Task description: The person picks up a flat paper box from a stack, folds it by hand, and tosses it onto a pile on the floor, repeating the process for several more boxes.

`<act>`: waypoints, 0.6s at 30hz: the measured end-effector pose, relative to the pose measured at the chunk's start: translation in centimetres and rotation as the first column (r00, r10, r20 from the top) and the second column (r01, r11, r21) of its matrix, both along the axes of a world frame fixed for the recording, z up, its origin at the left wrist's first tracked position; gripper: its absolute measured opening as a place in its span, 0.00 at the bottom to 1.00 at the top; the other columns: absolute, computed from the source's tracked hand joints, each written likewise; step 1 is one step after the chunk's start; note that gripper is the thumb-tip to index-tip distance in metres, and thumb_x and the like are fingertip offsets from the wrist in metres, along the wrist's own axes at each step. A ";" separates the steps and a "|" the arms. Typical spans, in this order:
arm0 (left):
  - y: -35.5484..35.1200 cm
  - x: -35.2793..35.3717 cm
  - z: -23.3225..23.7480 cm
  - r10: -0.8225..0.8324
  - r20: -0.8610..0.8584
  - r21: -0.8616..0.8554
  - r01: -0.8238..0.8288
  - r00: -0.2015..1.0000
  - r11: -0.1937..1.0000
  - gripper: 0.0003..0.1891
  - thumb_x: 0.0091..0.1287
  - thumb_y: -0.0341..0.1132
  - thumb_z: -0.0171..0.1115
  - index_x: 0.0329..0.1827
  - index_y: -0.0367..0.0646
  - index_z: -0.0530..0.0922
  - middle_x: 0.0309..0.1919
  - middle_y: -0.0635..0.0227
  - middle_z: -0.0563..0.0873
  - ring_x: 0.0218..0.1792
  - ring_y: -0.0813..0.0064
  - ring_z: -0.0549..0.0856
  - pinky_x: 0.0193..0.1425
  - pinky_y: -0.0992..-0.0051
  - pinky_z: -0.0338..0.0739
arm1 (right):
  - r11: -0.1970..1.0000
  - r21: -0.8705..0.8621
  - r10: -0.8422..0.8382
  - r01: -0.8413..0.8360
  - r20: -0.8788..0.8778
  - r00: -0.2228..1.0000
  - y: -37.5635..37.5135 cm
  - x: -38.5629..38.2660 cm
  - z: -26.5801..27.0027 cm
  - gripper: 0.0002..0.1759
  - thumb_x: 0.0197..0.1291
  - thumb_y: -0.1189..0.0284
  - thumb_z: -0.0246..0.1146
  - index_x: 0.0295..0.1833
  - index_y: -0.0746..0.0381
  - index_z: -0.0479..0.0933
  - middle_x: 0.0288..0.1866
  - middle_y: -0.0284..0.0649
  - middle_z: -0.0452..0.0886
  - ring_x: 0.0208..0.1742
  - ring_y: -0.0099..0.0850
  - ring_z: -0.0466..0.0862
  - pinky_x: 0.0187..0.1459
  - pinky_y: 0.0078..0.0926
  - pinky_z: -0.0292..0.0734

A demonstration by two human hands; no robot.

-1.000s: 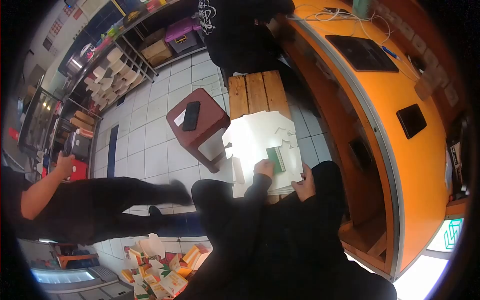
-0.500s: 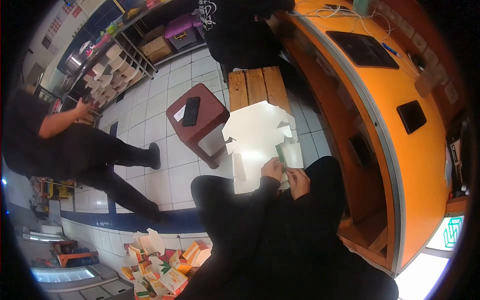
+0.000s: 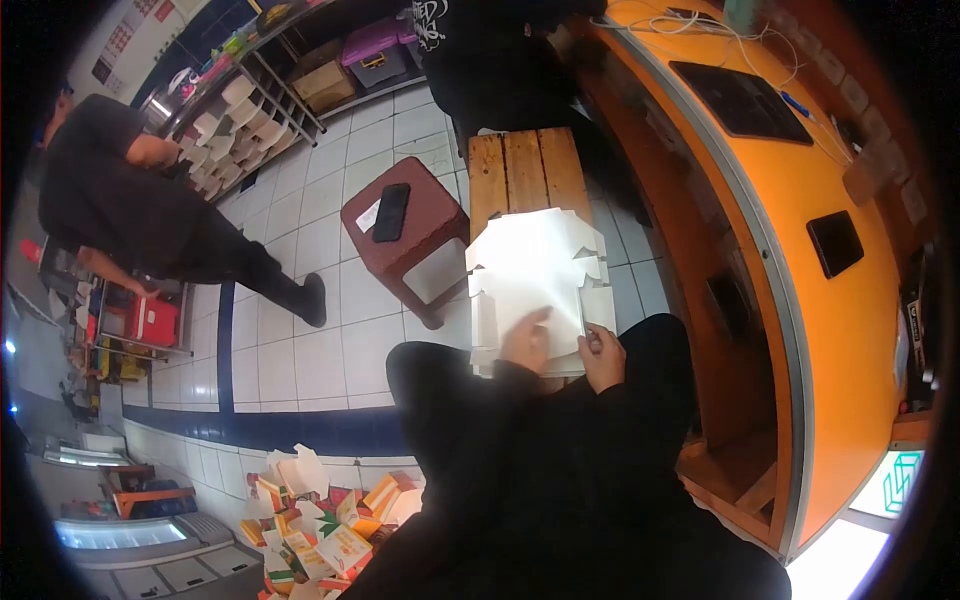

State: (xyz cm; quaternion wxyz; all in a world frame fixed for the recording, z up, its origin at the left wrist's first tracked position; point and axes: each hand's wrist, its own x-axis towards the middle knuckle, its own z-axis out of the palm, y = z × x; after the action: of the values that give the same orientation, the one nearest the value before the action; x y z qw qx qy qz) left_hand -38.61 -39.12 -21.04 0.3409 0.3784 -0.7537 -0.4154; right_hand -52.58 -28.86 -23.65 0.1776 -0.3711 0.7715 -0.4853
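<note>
White die-cut cardboard sheets (image 3: 530, 255) lie stacked on the wooden bench (image 3: 525, 170) in front of my knees. Over the lower middle of the stack is my left hand (image 3: 528, 338), smeared by motion, so its fingers are unclear. My right hand (image 3: 603, 357) is at the lower right edge of the sheets, its fingers curled and pinched on the cardboard edge. Down on the left, a heap of folded printed boxes (image 3: 340, 550) in orange, white and green lies beside my leg.
A maroon stool (image 3: 430, 210) carries a black phone (image 3: 392, 212). An orange counter (image 3: 800, 250) runs along the right. One person (image 3: 150, 200) stands at the left by shelves; another in black (image 3: 500, 70) is beyond the bench.
The raised flap near my hands now lies flat. My left hand has moved slightly left and down, off the flap. The person at the left has turned and moved towards the shelves.
</note>
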 end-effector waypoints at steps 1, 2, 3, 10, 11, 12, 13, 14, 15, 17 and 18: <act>-0.9 1.6 1.1 0.112 0.010 -0.056 -0.111 0.994 0.992 0.15 0.67 0.28 0.56 0.56 0.43 0.80 0.47 0.59 0.87 0.44 0.65 0.87 0.49 0.70 0.80 | 1.000 -0.012 -0.026 0.025 -0.074 0.997 0.0 -0.3 -0.5 0.11 0.61 0.75 0.64 0.49 0.66 0.80 0.39 0.45 0.82 0.34 0.32 0.86 0.37 0.28 0.81; -1.6 3.1 2.6 0.287 0.066 -0.096 -0.280 0.956 0.955 0.12 0.69 0.30 0.58 0.54 0.42 0.80 0.44 0.61 0.87 0.40 0.66 0.86 0.47 0.71 0.80 | 0.998 -0.024 -0.054 0.051 -0.145 0.988 0.1 -0.6 -1.0 0.10 0.61 0.76 0.64 0.48 0.66 0.80 0.39 0.45 0.82 0.34 0.31 0.86 0.37 0.27 0.81; -2.3 4.9 3.3 0.410 0.047 -0.036 -0.409 0.911 0.912 0.12 0.70 0.32 0.58 0.54 0.42 0.80 0.44 0.61 0.87 0.39 0.68 0.86 0.45 0.72 0.80 | 0.998 -0.023 -0.059 0.057 -0.135 0.989 0.3 -0.8 -1.6 0.10 0.61 0.76 0.64 0.48 0.66 0.80 0.39 0.45 0.82 0.34 0.31 0.86 0.37 0.27 0.81; -6.6 10.8 -5.6 0.238 -0.113 0.748 -0.075 0.965 0.659 0.21 0.74 0.46 0.55 0.60 0.38 0.76 0.51 0.61 0.84 0.42 0.73 0.85 0.41 0.77 0.80 | 0.985 -0.103 -0.126 0.136 0.092 0.988 -0.1 -0.2 0.6 0.07 0.62 0.79 0.62 0.44 0.69 0.77 0.40 0.47 0.80 0.38 0.35 0.86 0.41 0.29 0.83; -6.4 10.1 -5.6 0.222 -0.128 0.759 -0.049 0.967 0.650 0.22 0.74 0.46 0.55 0.62 0.38 0.75 0.53 0.62 0.83 0.43 0.72 0.86 0.42 0.76 0.80 | 0.986 -0.104 -0.123 0.132 0.091 0.988 -0.1 -0.1 0.3 0.07 0.62 0.79 0.62 0.44 0.69 0.77 0.40 0.47 0.80 0.38 0.35 0.86 0.41 0.29 0.83; -6.3 9.6 -5.4 0.225 -0.133 0.759 -0.047 0.965 0.649 0.22 0.74 0.46 0.55 0.62 0.38 0.75 0.53 0.62 0.83 0.43 0.72 0.86 0.42 0.76 0.80 | 0.985 -0.123 -0.109 0.119 0.085 0.990 -0.1 -0.2 0.0 0.07 0.62 0.79 0.62 0.44 0.70 0.77 0.41 0.46 0.80 0.38 0.35 0.86 0.41 0.28 0.83; -6.0 8.7 -3.7 0.202 -0.239 0.797 0.073 0.950 0.599 0.23 0.74 0.46 0.55 0.63 0.39 0.74 0.53 0.63 0.83 0.44 0.72 0.85 0.43 0.76 0.81 | 0.984 -0.144 -0.095 0.106 0.078 0.992 -0.1 -0.4 -0.1 0.07 0.62 0.79 0.61 0.44 0.70 0.77 0.42 0.46 0.80 0.39 0.35 0.86 0.40 0.28 0.84; -5.6 8.0 -1.9 0.185 -0.343 0.817 0.195 0.921 0.542 0.24 0.74 0.47 0.55 0.65 0.39 0.72 0.54 0.64 0.83 0.46 0.72 0.85 0.44 0.75 0.81 | 0.984 -0.143 -0.095 0.104 0.072 0.993 0.1 -0.4 0.4 0.07 0.62 0.79 0.61 0.44 0.70 0.77 0.42 0.46 0.80 0.39 0.35 0.86 0.40 0.28 0.84; -5.1 7.6 -0.4 0.186 -0.347 0.817 0.199 0.919 0.541 0.24 0.74 0.47 0.55 0.65 0.39 0.72 0.54 0.64 0.83 0.46 0.72 0.85 0.44 0.75 0.81 | 0.986 -0.134 -0.088 0.096 0.069 0.994 0.2 -0.2 1.3 0.07 0.62 0.79 0.61 0.45 0.70 0.77 0.42 0.46 0.80 0.40 0.35 0.86 0.40 0.28 0.84; -4.5 7.2 1.7 0.065 -0.392 0.752 0.279 0.917 0.598 0.27 0.73 0.47 0.57 0.68 0.39 0.69 0.53 0.65 0.83 0.46 0.72 0.85 0.44 0.73 0.82 | 0.988 -0.127 -0.079 0.087 0.068 0.995 0.2 -0.1 1.7 0.07 0.62 0.80 0.61 0.45 0.70 0.77 0.43 0.45 0.79 0.40 0.34 0.86 0.40 0.27 0.84; -4.9 7.4 0.8 0.026 -0.325 0.749 0.240 0.945 0.618 0.30 0.71 0.49 0.60 0.70 0.40 0.68 0.51 0.66 0.83 0.44 0.73 0.86 0.41 0.73 0.83 | 0.986 -0.135 -0.085 0.097 0.090 0.992 0.2 -0.2 1.4 0.07 0.62 0.80 0.61 0.45 0.70 0.77 0.43 0.45 0.79 0.41 0.34 0.86 0.40 0.27 0.85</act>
State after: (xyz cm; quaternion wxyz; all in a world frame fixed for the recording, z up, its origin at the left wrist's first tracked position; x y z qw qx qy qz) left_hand -31.26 -43.98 -20.21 0.2291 0.3736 -0.4583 -0.7732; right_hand -52.77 -28.70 -22.29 0.1612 -0.3263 0.7437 -0.5607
